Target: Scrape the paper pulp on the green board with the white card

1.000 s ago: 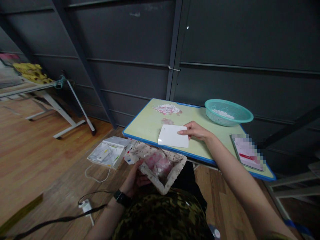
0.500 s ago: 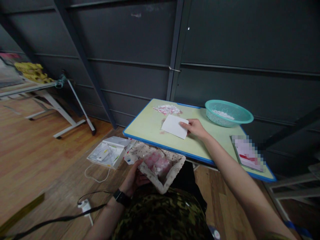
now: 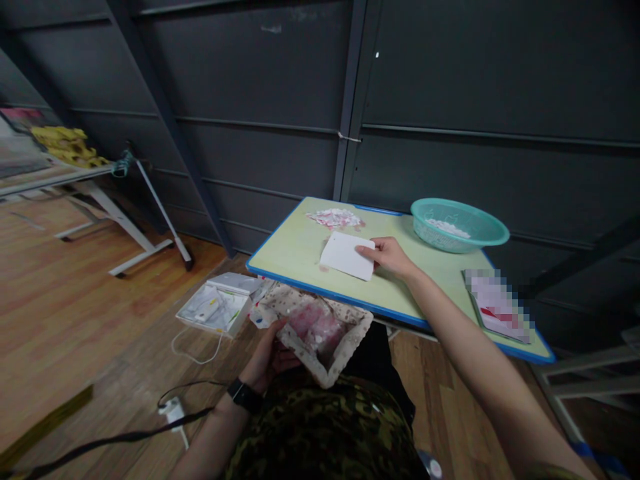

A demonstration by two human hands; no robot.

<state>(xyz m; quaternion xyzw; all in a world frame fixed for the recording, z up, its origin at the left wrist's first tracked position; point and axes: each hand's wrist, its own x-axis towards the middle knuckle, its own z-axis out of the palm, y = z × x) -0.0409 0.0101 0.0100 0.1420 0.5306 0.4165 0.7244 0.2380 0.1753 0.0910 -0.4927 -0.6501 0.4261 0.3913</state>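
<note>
My right hand [image 3: 390, 256] grips the right edge of a white card [image 3: 347, 255], thumb on top, over the pale yellow tabletop [image 3: 280, 248] with its blue rim. Just below the table's near edge, my left hand [image 3: 274, 350] is closed on the left side of a speckled, white-lined box [image 3: 327, 377]. Pink and white material [image 3: 315, 323] lies inside that box. Behind the card sits a flat heap of white and pink scraps [image 3: 336, 218]. A green plastic basket [image 3: 460, 227] holding white pieces [image 3: 447, 229] stands to the right of my right hand.
A partly blurred pinkish flat item [image 3: 495, 303] lies at the table's right end. On the floor at left are an open white box [image 3: 215, 310] with a cable and a white plug [image 3: 173, 411]. Dark panels [image 3: 250, 80] rise behind; another table [image 3: 65, 175] stands far left.
The card and my right hand have shifted very slightly to the left, and the card's left edge looks a little more curved. My left hand keeps its hold on the box.
</note>
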